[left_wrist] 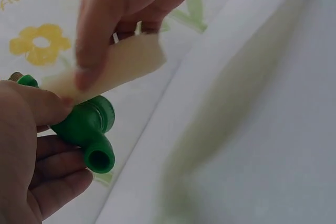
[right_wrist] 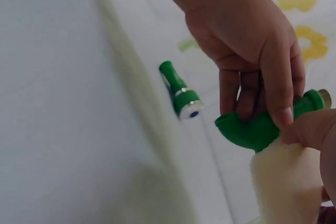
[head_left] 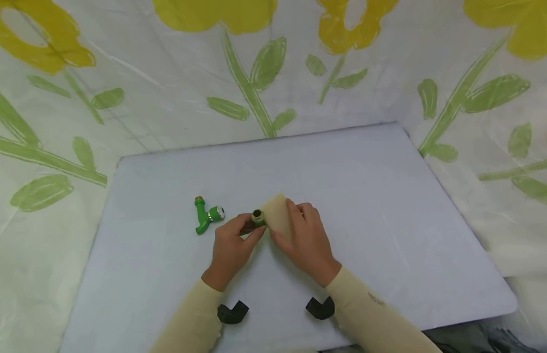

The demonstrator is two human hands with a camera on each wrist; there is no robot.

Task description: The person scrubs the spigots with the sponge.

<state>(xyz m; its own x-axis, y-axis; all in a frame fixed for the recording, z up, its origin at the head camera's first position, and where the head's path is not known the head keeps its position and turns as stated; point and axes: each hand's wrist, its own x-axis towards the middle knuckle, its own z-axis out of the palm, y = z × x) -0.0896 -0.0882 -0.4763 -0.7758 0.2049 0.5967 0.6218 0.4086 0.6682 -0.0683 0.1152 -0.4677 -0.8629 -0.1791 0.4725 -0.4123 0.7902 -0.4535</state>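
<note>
My left hand [head_left: 231, 250] grips a green tap [left_wrist: 86, 124] around its body, with the spout opening facing the left wrist camera. The brass threaded end shows in the head view. A soft beige piece, apparently a sponge [head_left: 277, 215], is pinched between the thumb and fingers of my right hand [head_left: 309, 242]. One end of the sponge touches the tap's body beside my left thumb. Part of the tap is hidden behind the sponge and fingers. To the left, a second green tap [head_left: 203, 215] with a silver-ringed handle lies on the table, apart from both hands.
Both hands are over a white table [head_left: 379, 196] with rounded corners. Behind and beside it hangs a pale sheet [head_left: 167, 98] printed with yellow flowers. A dark bent piece [head_left: 232, 313] sits by the left sleeve, and a similar dark piece [head_left: 320, 309] by the right.
</note>
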